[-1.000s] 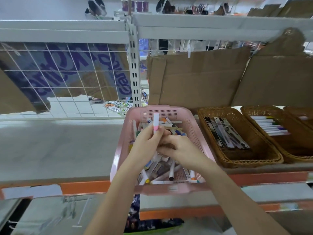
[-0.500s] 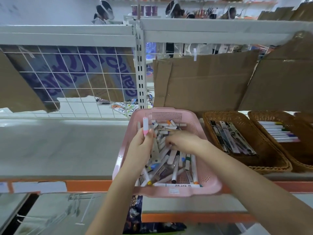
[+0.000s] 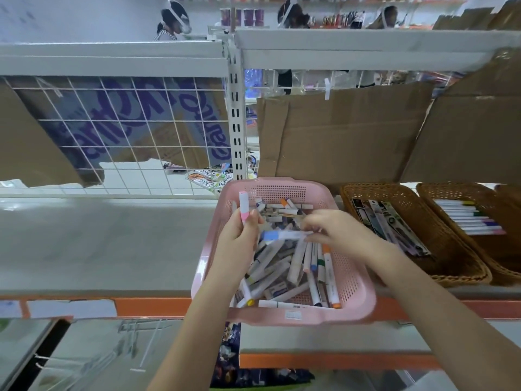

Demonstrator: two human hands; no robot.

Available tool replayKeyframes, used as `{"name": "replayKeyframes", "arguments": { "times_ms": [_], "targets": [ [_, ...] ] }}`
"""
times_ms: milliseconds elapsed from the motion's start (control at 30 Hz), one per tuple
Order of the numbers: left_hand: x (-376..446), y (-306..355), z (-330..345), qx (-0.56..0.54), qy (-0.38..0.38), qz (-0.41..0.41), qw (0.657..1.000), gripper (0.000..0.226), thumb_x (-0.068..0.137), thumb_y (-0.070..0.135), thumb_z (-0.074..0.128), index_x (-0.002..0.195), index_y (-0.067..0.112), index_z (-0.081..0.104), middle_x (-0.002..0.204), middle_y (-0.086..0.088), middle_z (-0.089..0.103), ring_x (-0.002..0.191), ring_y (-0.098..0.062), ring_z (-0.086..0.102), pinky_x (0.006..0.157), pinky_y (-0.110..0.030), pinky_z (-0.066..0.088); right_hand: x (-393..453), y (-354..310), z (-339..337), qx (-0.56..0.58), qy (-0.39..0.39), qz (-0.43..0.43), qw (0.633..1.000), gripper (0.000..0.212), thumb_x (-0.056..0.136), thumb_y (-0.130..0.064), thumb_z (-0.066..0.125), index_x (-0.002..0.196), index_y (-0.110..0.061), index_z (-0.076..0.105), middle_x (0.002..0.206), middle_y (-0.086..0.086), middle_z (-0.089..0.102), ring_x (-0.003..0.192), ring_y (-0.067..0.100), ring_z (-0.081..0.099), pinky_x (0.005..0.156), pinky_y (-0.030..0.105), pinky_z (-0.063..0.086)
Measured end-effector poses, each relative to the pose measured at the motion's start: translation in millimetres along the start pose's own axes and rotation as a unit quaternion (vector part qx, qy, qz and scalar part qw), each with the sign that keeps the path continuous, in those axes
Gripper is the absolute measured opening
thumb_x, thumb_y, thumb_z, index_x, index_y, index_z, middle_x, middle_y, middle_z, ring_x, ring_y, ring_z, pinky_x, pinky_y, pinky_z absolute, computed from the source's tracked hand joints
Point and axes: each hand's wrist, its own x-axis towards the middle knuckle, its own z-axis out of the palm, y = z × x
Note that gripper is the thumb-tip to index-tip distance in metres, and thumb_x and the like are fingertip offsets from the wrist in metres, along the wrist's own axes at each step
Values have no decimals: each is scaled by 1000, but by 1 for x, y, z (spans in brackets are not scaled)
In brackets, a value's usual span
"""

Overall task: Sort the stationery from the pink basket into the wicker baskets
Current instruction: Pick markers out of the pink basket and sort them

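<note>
Over the pink basket [image 3: 282, 314] on the shelf, my left hand [image 3: 239, 238] grips a pink-capped marker [image 3: 244, 208] upright while my right hand [image 3: 335, 232] pinches a blue-capped marker [image 3: 282, 236], wicker baskets [image 3: 451, 266] just beside.

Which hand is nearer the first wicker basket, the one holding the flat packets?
Right. The right hand is over the pink basket, toward the wicker basket; the left hand is by the pink basket's far side.

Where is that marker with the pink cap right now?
The pink-capped marker stands upright in the left hand, over the far left corner of the pink basket, left of the right hand.
</note>
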Motion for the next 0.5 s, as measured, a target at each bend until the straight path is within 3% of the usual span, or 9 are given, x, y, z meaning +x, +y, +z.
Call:
{"name": "replayKeyframes", "arguments": {
  "times_ms": [133,267,367,433,500],
  "targets": [
    [-2,9,4,-53,16,20,998,31,100,37,40,76,18,46,51,13,32,52,-8,29,56,-29,29,-14,-23,0,176,36,46,983,9,87,-21,66,94,-27,66,90,-17,63,84,-9,56,74,6,45],
    [-7,15,10,-93,37,21,995,55,81,66,40,78,11,48,57,8,40,50,-5,37,49,-13,34,-20,-68,13,366,45,73,927,15,87,-16,65,93,-29,67,88,-12,70,81,-4,63,71,9,48],
    [-8,15,12,-95,31,30,995,46,86,57,52,91,12,56,65,7,52,61,-6,51,56,-16,44,-22,-93,25,362,82,67,926,12,87,-14,64,93,-23,68,89,-6,69,83,5,64,75,17,50],
    [-8,14,12,-72,35,41,996,40,86,44,64,83,6,52,65,0,47,64,-10,49,59,-25,43,-21,-106,34,329,106,62,936,15,88,-10,62,100,-14,68,92,1,68,86,12,63,78,25,50],
    [-7,10,12,-42,45,57,996,34,90,34,61,72,10,47,61,5,42,61,-10,44,58,-26,38,-19,-112,41,309,113,71,942,17,87,-4,59,101,-9,67,92,6,68,84,17,64,77,31,51]
  ]
}}
